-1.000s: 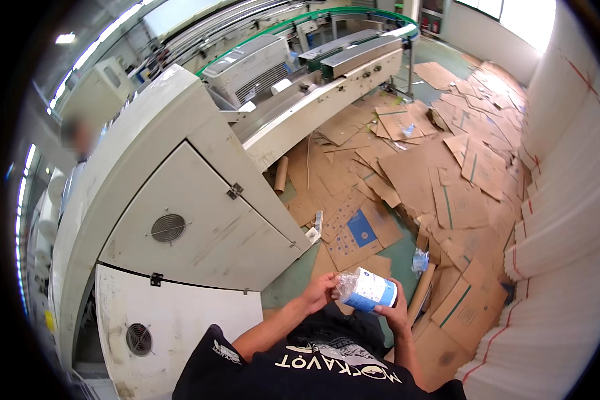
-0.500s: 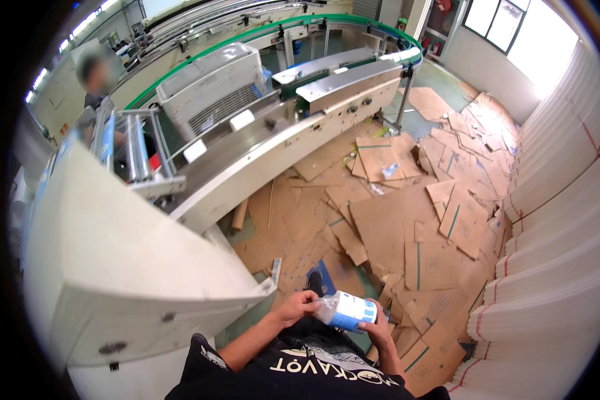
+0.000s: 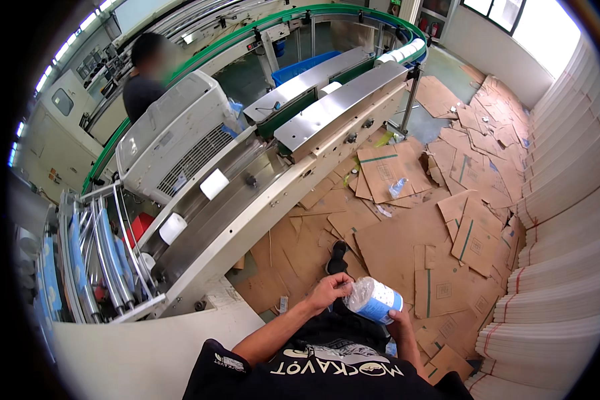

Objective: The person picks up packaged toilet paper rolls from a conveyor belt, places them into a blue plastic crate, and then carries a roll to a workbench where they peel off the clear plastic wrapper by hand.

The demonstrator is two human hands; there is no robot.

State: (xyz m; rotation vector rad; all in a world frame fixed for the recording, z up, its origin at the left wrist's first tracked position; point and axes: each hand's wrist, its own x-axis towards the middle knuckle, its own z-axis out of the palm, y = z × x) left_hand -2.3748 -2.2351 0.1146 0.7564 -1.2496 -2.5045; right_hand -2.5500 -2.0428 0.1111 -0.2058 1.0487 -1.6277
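In front of my body is a roll point(image 3: 382, 303), most likely paper, in a blue and white printed wrapper. Its left end is covered by bunched clear plastic film point(image 3: 361, 292). My right hand point(image 3: 400, 323) is closed around the roll's lower right side. At the other end, my left hand point(image 3: 329, 292) pinches the edge of the film between thumb and fingers. The roll lies tilted in my grip, above a dark shoe point(image 3: 338, 259).
Flattened cardboard point(image 3: 393, 233) covers much of the floor. On the left runs a conveyor point(image 3: 260, 207) carrying white rolls point(image 3: 214, 185), beside a green-edged curved track point(image 3: 247, 28). Stacked white sheets point(image 3: 547, 267) line the right. A person point(image 3: 145, 80) stands beyond the machine.
The view has shifted, so the machine's rollers and the person show more fully. My hands and the roll appear farther right; the left hand still pinches the film.
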